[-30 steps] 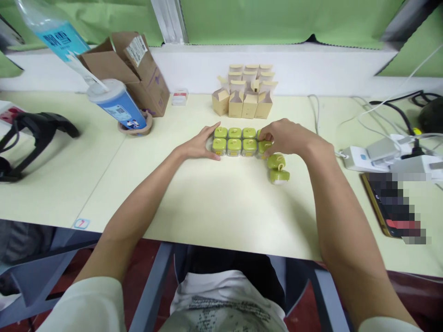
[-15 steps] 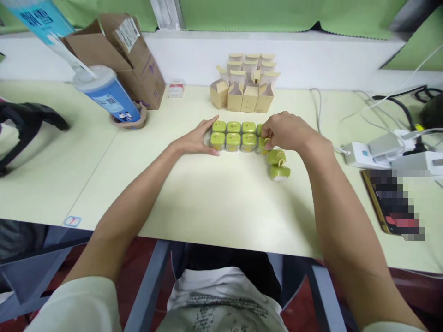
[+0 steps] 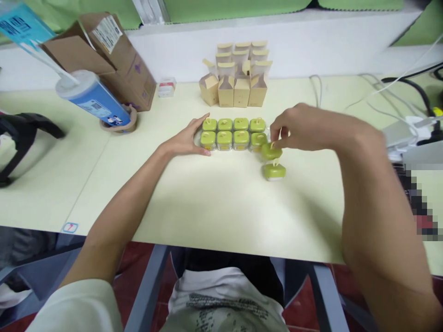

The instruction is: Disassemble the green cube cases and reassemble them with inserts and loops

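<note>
Small clear jars with green loop-topped lids [image 3: 224,138] stand in two rows on the table. My left hand [image 3: 188,140] rests at their left end, thumb and forefinger stretched apart around the corner jars. At the right end, my right hand [image 3: 294,129] pinches a tilted green lid [image 3: 271,152] by its small loop, slightly blurred; whether a jar hangs beneath it is unclear. A second loose-looking green piece with a pale lower edge [image 3: 275,172] lies just in front of it. Something clear shows partly behind my right fingertips.
Open small cardboard boxes [image 3: 235,87] stand by the wall behind the jars. At the left are a blue canister [image 3: 98,103], a brown carton [image 3: 128,69] and a small white-and-red box [image 3: 167,87]. Cables and a power adapter [image 3: 398,133] lie at the right.
My right hand has come off the right end of the rows and now grips the loose lid just in front. The left hand stays at the jars; the view has shifted slightly.
</note>
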A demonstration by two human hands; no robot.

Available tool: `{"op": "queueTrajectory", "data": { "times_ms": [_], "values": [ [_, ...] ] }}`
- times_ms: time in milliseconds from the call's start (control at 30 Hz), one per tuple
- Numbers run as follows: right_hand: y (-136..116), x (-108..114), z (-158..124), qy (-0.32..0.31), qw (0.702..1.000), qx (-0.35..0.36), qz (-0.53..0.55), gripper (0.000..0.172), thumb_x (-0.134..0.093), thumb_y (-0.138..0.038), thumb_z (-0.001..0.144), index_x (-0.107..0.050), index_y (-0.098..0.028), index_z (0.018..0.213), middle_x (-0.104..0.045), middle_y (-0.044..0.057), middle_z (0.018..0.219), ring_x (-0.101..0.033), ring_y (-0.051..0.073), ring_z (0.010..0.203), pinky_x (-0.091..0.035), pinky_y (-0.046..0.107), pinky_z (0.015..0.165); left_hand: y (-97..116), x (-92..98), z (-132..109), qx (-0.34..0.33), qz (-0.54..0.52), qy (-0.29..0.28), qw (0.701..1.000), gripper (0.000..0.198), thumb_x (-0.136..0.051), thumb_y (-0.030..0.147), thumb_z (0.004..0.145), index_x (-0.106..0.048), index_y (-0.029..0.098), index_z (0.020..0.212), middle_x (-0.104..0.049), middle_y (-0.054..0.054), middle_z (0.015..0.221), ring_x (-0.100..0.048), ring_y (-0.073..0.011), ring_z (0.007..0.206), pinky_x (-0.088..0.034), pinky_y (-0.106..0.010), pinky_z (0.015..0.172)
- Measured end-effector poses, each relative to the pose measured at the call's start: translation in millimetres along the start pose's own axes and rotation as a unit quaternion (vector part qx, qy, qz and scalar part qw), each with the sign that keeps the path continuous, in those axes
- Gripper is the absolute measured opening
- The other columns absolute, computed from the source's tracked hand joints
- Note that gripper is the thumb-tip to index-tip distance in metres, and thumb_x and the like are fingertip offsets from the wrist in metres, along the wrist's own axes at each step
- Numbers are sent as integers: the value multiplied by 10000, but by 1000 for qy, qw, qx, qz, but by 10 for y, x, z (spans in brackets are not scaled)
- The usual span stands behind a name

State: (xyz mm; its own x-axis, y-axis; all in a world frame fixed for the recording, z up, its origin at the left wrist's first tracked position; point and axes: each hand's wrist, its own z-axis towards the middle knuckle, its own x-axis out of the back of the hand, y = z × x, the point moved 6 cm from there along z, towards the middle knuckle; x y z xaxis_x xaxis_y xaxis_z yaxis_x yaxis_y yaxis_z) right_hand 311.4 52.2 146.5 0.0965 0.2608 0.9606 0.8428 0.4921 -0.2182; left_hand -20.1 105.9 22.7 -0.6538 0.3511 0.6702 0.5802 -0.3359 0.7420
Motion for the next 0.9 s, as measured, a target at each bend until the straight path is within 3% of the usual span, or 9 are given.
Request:
{"op": "queueTrajectory", "data": {
  "times_ms": [100, 167, 267, 467, 600, 733, 900],
  "values": [
    [58, 310, -164, 76, 995, -59, 27, 133, -799, -202, 964, -793, -301, 876, -892, 62, 1063, -819, 357, 1008, -656, 550, 983, 8, -5, -3, -2, 0, -3, 1000, 1683, -1101, 790, 482, -296, 301, 1877, -396, -185, 1852, -318, -519, 1779, -179, -636, 1510],
    [159, 447, -234, 150, 979, -90, 101, 159, -794, -162, 960, -761, -294, 879, -900, 77, 1158, -829, 368, 1075, -653, 573, 1059, 15, -4, -6, -2, 1, -2, 1000, 1676, -1098, 792, 489, -294, 307, 1878, -394, -181, 1854, -323, -518, 1777, -179, -638, 1510],
    [352, 366, -148, 203, 950, -108, 210, 187, -742, -106, 956, -678, -253, 859, -889, 127, 1190, -831, 345, 1126, -665, 539, 1071, 33, -4, -6, -1, 5, -4, 1000, 1688, -1092, 798, 490, -282, 291, 1882, -395, -189, 1849, -321, -518, 1778, -173, -639, 1510],
    [614, -1, 183, 179, 968, -87, 155, 108, -717, -216, 1006, -784, -299, 1021, -894, 75, 1198, -796, 363, 1207, -610, 573, 1172, 54, -16, -15, 1, 7, -9, 1000, 1652, -1078, 791, 535, -258, 311, 1887, -375, -188, 1860, -336, -512, 1771, -196, -652, 1500],
    [652, -3, 172, 182, 965, -76, 172, 89, -701, -292, 1023, -782, -322, 1045, -894, 79, 1229, -792, 375, 1211, -617, 559, 1146, 43, -24, -18, -2, 8, -10, 1000, 1648, -1081, 779, 541, -254, 309, 1887, -382, -193, 1853, -338, -507, 1772, -191, -659, 1499],
    [610, 5, 179, 183, 964, -65, 182, 68, -711, -260, 1003, -767, -299, 1006, -895, 106, 1231, -800, 343, 1198, -626, 504, 1124, 39, -23, -13, -3, 11, -10, 1000, 1652, -1081, 784, 529, -274, 284, 1882, -379, -208, 1851, -330, -512, 1775, -180, -656, 1502],
    [583, -45, 247, 173, 974, -55, 133, 226, -700, -242, 953, -856, -310, 1102, -900, 78, 1168, -823, 397, 1206, -627, 599, 1136, 54, -21, -13, 3, 9, -11, 1000, 1661, -1082, 777, 534, -257, 280, 1887, -369, -203, 1863, -333, -511, 1774, -199, -638, 1502]
  ]
}}
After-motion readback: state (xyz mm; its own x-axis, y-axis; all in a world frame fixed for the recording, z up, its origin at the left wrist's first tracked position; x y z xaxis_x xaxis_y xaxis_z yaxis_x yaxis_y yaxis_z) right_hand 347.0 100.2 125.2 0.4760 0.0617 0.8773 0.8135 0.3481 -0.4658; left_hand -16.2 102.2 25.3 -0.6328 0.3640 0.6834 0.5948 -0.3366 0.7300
